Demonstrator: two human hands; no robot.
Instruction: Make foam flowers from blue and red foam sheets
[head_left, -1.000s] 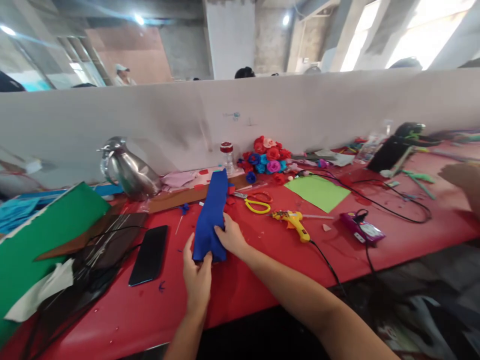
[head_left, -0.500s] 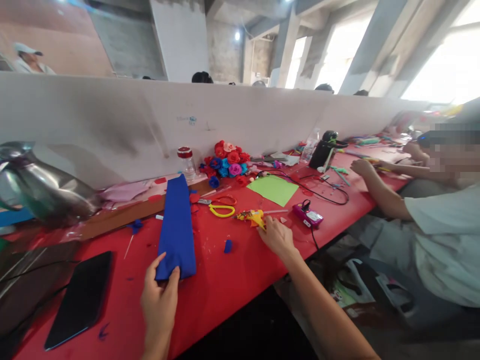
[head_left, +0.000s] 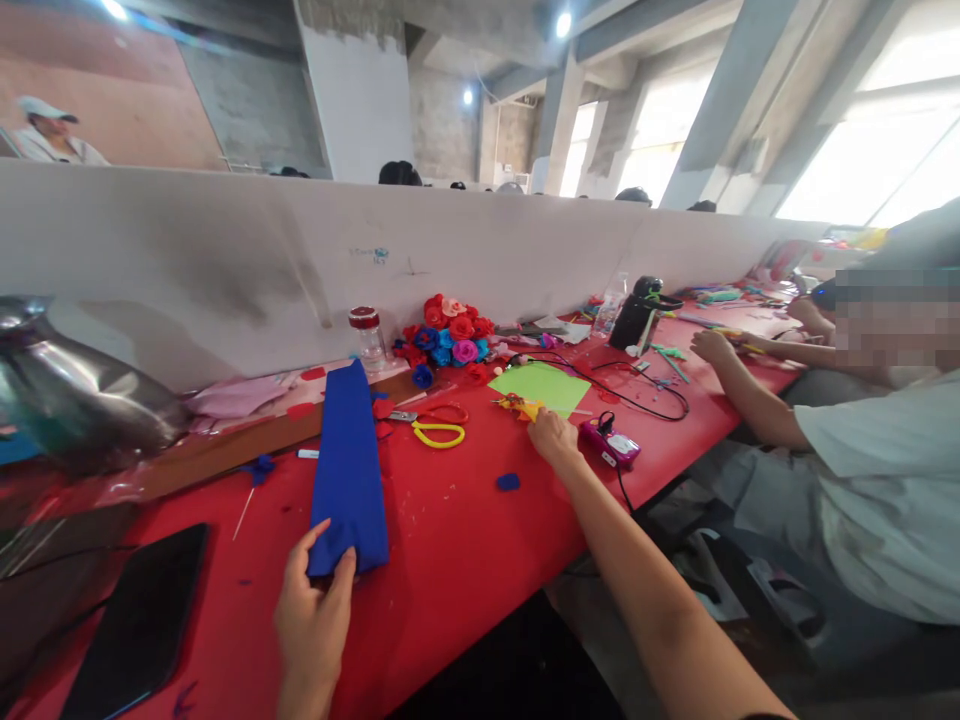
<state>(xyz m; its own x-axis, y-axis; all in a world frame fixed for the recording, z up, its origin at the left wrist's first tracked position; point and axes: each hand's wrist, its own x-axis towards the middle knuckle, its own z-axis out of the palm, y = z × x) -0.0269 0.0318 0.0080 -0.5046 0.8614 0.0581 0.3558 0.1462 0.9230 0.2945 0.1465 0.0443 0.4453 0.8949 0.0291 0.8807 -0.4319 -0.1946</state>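
Two-handed hold, calling for steadiness: left hand (head_left: 311, 605) pinching the near end of a folded blue strip (head_left: 349, 450) on the red tabletop (head_left: 450, 560), right hand (head_left: 556, 440) closed around a yellow glue gun (head_left: 523, 407).

Daylight floods in through large pale windows (head_left: 870, 150) at upper right, blown out to white, and small white ceiling lamps (head_left: 563, 24) glare. The glossy red surface (head_left: 450, 620) is moderately bright, with a pale sheen towards its far right end. Soft shadows smudge the white partition (head_left: 480, 240). Wide-angle stretching bends the silver metal jug (head_left: 82, 385) at left. Fine detail is slightly soft; a pixelated patch covers a seated person's face (head_left: 896, 315).
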